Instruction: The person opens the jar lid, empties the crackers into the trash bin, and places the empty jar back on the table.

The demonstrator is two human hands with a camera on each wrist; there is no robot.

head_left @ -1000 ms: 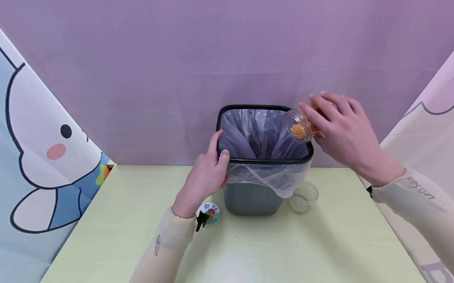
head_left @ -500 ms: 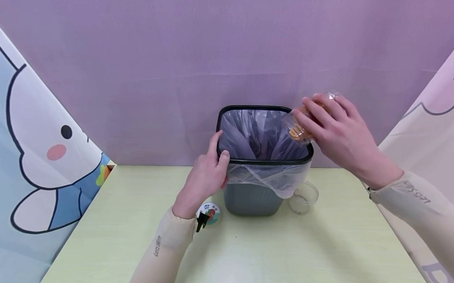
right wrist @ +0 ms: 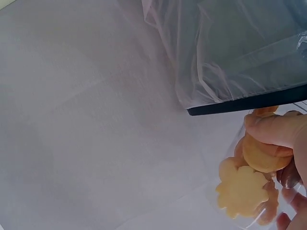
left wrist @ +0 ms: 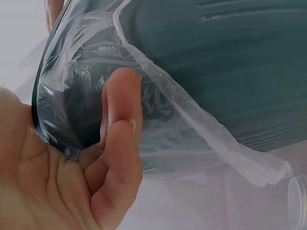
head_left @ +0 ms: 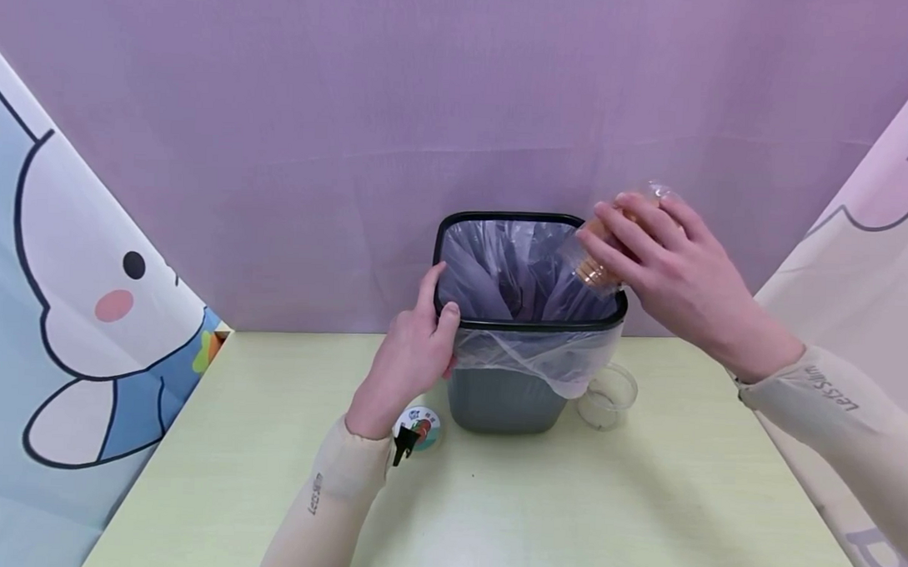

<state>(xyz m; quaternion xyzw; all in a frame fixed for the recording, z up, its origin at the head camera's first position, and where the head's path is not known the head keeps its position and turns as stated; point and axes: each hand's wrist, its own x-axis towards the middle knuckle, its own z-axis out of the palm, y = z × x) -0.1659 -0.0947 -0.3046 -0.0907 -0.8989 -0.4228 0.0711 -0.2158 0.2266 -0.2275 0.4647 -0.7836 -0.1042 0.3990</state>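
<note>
A grey trash can (head_left: 506, 400) with a black rim and a clear plastic liner (head_left: 530, 261) stands on the table. At its left side my left hand (head_left: 410, 349) grips the rim; in the left wrist view curled fingers (left wrist: 122, 120) lie against the liner's overhang. My right hand (head_left: 680, 266) holds a clear plastic jar (head_left: 593, 272) tipped over the right rim, its mouth angled down and left. Inside the jar are cookies (right wrist: 242, 191), yellowish flower-shaped and round ones plus a dark brown piece. The palm hides part of the jar.
Right of the can sits a clear round plastic container (head_left: 608, 397). A round printed lid (head_left: 421, 428) lies left of the can, partly behind the left wrist. A purple cloth backdrop (head_left: 339, 146) rises close behind, with printed cloth (head_left: 109, 263) at the sides.
The right hand has turned the jar further mouth-down and shifted it slightly left. Cookies in the jar have slid toward its mouth. The left hand and trash can have stayed put.
</note>
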